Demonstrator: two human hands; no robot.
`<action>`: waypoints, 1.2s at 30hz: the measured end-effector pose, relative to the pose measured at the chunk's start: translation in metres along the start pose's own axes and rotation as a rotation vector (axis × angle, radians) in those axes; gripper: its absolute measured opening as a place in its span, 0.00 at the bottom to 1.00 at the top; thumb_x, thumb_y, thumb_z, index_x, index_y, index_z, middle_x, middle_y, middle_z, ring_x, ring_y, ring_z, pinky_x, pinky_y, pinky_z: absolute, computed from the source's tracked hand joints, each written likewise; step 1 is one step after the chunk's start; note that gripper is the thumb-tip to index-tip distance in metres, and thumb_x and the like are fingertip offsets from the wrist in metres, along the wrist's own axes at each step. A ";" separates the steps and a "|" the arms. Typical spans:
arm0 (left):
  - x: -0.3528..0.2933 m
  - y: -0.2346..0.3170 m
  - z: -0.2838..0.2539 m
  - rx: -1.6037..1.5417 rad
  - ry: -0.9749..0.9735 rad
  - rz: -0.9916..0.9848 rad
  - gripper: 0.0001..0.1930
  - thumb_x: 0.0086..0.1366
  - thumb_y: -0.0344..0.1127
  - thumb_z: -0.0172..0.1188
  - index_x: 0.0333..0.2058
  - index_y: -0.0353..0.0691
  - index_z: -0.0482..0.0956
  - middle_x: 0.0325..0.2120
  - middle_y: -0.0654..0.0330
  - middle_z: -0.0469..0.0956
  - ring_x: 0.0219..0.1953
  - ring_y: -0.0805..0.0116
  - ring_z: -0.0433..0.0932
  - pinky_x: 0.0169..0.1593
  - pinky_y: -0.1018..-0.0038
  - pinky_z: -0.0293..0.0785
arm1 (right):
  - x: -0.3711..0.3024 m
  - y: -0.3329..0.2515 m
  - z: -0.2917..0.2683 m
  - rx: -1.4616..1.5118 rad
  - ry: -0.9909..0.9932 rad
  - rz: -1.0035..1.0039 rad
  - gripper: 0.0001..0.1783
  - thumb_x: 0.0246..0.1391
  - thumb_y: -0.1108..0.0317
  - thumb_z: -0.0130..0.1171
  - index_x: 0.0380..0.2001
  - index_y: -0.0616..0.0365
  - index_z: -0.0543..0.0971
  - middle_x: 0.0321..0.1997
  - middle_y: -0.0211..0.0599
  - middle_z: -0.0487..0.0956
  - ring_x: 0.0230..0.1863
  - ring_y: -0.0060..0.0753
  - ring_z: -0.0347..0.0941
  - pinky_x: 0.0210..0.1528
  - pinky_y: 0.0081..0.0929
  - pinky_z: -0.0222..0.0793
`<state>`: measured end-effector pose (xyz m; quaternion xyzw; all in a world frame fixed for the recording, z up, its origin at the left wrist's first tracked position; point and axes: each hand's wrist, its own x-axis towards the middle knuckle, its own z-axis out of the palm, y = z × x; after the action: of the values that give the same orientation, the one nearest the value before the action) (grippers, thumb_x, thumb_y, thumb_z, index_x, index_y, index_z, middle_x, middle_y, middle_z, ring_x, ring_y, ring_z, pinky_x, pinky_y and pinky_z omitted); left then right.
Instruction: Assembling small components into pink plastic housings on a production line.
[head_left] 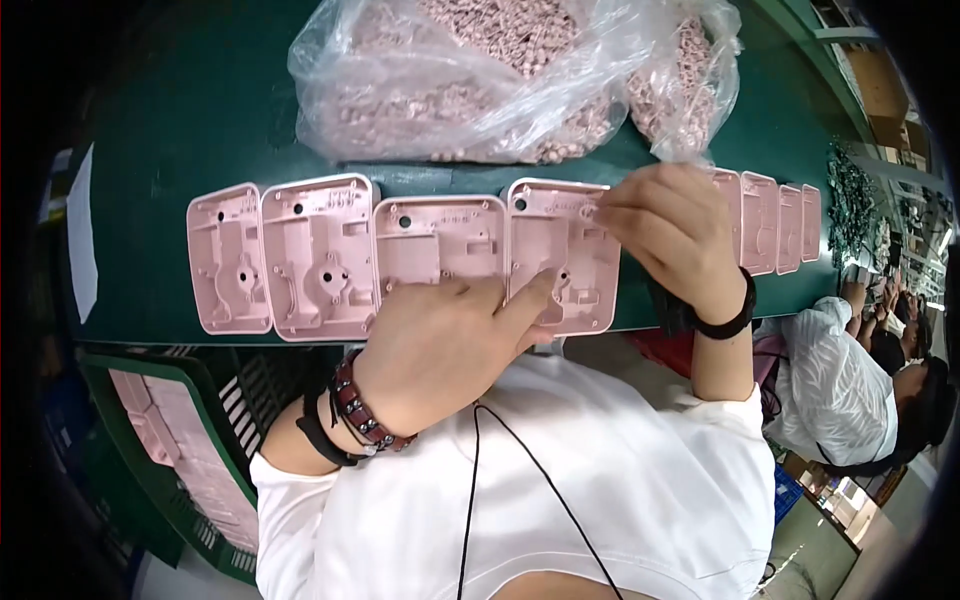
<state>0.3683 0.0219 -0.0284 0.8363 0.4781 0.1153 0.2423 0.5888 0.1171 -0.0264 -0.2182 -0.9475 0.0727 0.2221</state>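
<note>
Pink plastic housings with moulded ribs, posts and round holes lie in a row along the near edge of the green table. My left hand (440, 345) lies across the near part of one housing (455, 222). Its index finger reaches into the neighbouring housing (540, 245) and its thumb is at that housing's near wall, gripping it; the other fingers are curled out of sight. Above that same housing's far right corner, my right hand (672, 225) has its fingertips pressed together. Whatever is between them is hidden or too small to name.
Beyond the row sits a clear plastic bag (450, 100) full of small pink parts, with a smaller bag (685, 85) beside it. More housings (758, 225) continue rightward. A green crate (150, 365) holding pink pieces stands below left. Another person (840, 380) sits at the right.
</note>
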 end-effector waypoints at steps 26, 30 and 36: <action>0.010 -0.024 0.003 0.087 -0.204 0.033 0.09 0.53 0.39 0.58 0.32 0.45 0.76 0.20 0.63 0.74 0.21 0.65 0.75 0.22 0.70 0.68 | 0.027 0.032 0.056 -0.001 -0.206 -0.149 0.07 0.30 0.69 0.60 0.21 0.52 0.79 0.34 0.26 0.70 0.36 0.31 0.66 0.36 0.26 0.61; 0.010 -0.023 0.006 0.116 -0.167 0.019 0.08 0.54 0.40 0.57 0.31 0.45 0.76 0.19 0.62 0.74 0.21 0.64 0.75 0.22 0.69 0.68 | 0.031 0.030 0.053 -0.005 -0.264 -0.131 0.08 0.32 0.70 0.58 0.23 0.52 0.80 0.38 0.26 0.70 0.40 0.30 0.66 0.40 0.26 0.61; 0.004 -0.018 0.006 0.080 -0.132 0.050 0.05 0.52 0.36 0.54 0.26 0.43 0.76 0.17 0.61 0.74 0.20 0.64 0.76 0.22 0.70 0.69 | 0.023 0.014 0.039 0.069 -0.309 -0.042 0.12 0.30 0.75 0.59 0.26 0.55 0.79 0.44 0.31 0.69 0.46 0.33 0.64 0.45 0.27 0.61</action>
<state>0.3596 0.0308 -0.0431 0.8628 0.4444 0.0467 0.2367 0.5579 0.1384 -0.0559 -0.1766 -0.9717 0.1332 0.0827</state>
